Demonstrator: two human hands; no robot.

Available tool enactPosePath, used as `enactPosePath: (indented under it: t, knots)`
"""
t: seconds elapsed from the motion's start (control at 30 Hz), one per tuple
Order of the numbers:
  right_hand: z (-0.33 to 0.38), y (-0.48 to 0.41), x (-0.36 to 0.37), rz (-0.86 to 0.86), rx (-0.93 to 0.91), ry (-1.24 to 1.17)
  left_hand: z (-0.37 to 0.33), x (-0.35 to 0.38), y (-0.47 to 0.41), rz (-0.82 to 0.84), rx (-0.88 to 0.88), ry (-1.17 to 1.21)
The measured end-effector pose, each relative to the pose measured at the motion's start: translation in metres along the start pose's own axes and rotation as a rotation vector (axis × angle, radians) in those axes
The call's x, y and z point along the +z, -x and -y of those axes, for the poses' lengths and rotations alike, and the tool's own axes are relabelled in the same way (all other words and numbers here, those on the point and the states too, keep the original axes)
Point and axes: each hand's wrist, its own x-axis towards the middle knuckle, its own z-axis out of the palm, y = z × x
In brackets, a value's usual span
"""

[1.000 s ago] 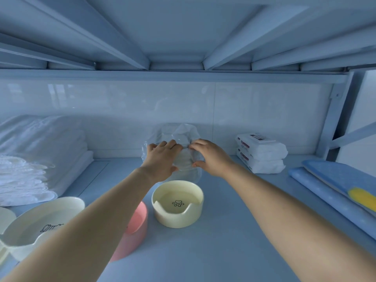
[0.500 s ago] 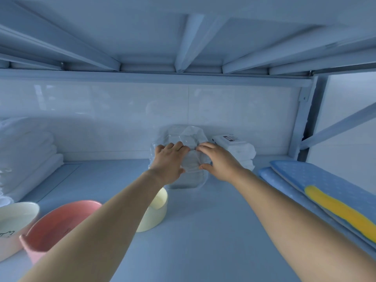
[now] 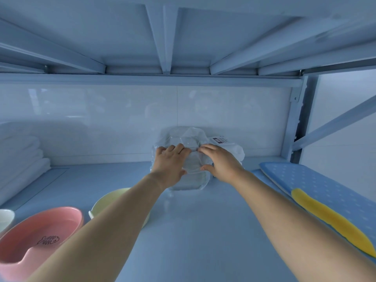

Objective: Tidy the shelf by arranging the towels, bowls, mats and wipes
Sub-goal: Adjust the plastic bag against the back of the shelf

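Note:
A clear plastic-wrapped pack (image 3: 191,139) stands on the shelf near the back wall. My left hand (image 3: 169,162) grips its left side and my right hand (image 3: 220,162) grips its right side, fingers over the top front. Just behind and to the right lie white wipe packs (image 3: 230,146), touching or almost touching the wrapped pack. A pink bowl (image 3: 34,237) with a fish drawing sits at the front left. A pale yellow bowl (image 3: 107,200) is partly hidden under my left forearm. Folded white towels (image 3: 20,159) are stacked at the left. Blue dotted mats (image 3: 317,186) lie at the right.
The blue shelf board (image 3: 183,231) runs under my arms. A white bowl (image 3: 5,217) shows at the left edge. The upper shelf's beams (image 3: 166,37) hang low overhead. An upright post (image 3: 295,123) and a diagonal brace (image 3: 335,121) bound the right side.
Both hands have carried the wrapped pack to the right, up against the wipe packs. The view turned right, so towels and bowls slid towards the left edge.

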Motion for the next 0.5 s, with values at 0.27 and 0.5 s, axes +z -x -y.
enactPosePath:
  t: [0.27,0.5]
  knots:
    - [-0.005,-0.003,0.002,0.001,0.017,0.005,0.003,0.002,-0.004,0.013,0.012,0.001]
    - [0.006,0.004,0.004,-0.029,0.061,0.015,-0.007,0.005,0.005,-0.012,-0.040,-0.038]
